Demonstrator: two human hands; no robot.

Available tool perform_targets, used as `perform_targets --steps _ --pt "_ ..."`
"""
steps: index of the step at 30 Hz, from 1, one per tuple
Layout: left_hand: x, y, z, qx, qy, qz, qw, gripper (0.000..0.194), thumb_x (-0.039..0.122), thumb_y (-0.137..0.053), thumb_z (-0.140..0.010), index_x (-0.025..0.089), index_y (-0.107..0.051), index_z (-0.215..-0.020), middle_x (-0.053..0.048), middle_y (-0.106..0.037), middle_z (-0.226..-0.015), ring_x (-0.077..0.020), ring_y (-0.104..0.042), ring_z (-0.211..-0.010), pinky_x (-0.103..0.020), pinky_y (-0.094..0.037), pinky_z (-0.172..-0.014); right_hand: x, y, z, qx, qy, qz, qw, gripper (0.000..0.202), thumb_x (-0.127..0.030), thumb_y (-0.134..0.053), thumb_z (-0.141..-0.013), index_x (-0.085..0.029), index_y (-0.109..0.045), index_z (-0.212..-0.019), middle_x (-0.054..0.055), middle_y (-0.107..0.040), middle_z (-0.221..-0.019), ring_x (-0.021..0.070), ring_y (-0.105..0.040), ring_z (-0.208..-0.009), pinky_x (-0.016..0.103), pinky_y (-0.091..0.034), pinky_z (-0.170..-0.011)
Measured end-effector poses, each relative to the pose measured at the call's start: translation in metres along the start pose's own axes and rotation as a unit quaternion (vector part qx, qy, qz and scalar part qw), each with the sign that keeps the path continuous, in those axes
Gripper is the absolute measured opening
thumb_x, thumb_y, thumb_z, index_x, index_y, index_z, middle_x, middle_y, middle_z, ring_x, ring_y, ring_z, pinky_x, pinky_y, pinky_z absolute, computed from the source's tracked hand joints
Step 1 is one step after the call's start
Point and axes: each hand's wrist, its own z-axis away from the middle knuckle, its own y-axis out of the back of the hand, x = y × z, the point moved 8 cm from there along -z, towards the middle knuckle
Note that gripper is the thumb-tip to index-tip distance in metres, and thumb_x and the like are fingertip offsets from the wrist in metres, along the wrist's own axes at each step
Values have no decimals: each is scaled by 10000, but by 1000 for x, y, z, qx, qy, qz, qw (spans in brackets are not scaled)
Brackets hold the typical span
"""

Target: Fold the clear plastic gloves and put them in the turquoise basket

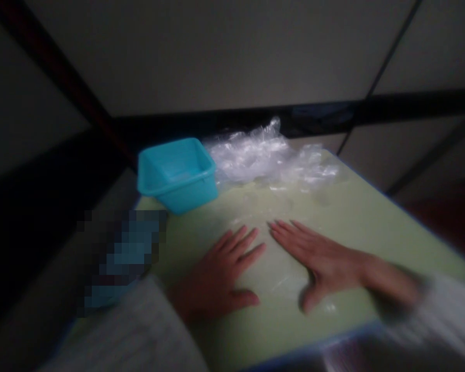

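My left hand (222, 271) lies with its fingers spread on the yellow-green tabletop (375, 227). Across from it, my right hand (323, 258) rests flat, its thumb out to the side and its fingers pointing toward the left hand. Between and under them is what looks like a thin clear plastic sheet or bag (281, 281); faint shine shows on it, but its outline is hard to make out. Neither hand grasps anything. Beyond the hands sits a crumpled heap of clear plastic bags or film (256, 155).
A turquoise plastic basin (189, 194) stands at the table's far left corner. Along the left edge lies a pixelated, bluish object (129, 253) that I cannot identify. The table has a blue edge (313, 350), and pale panels (232, 57) rise behind it.
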Motion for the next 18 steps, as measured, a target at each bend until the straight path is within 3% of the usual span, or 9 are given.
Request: perform_targets --steps 4,7,10,14,18 --pt "0 4 1 -6 13 -12 1000 902 742 -427 -748 222 -203 -1450 -108 -103 -1537 -341 -38 -1399 -539 -81 -1111 2 0 2 -12 -7 -3 1000 1171 -704 -595 -665 -133 44 -1464 149 17 -1528 312 -21 -1398 458 7 -1131" --pt "11 13 -7 14 16 -26 999 957 744 -400 -758 149 -139 -1460 -149 -84 -1531 -320 -35 -1403 -521 -75 -1119 2 -2 1 -12 -7 -1 1000 1195 -730 -587 -644 -136 51 -1462 152 26 -1526 315 -25 -1397 461 9 -1130" --pt "27 20 -23 58 36 -48 997 828 638 -352 -860 92 -150 -1449 -154 -105 -1526 -265 -53 -1410 -471 -100 -1134 3 -4 2 -10 -7 11 1000 1220 -761 -564 -626 -132 69 -1458 154 38 -1524 310 -10 -1398 456 28 -1128" --pt "33 10 -44 63 80 -65 993 752 532 -408 -889 26 -231 -1417 -178 -143 -1512 -270 -96 -1403 -426 -144 -1137 4 -5 3 -1 -1 24 1000 1217 -773 -544 -628 -132 74 -1457 145 35 -1527 303 -11 -1400 442 45 -1129" --pt "26 -1 -43 70 79 -67 992 763 529 -435 -876 37 -232 -1422 -164 -177 -1507 -266 -132 -1398 -407 -159 -1137 5 -6 4 -2 -1 27 1000 1226 -784 -540 -617 -137 73 -1459 141 35 -1528 307 -19 -1399 444 27 -1132"
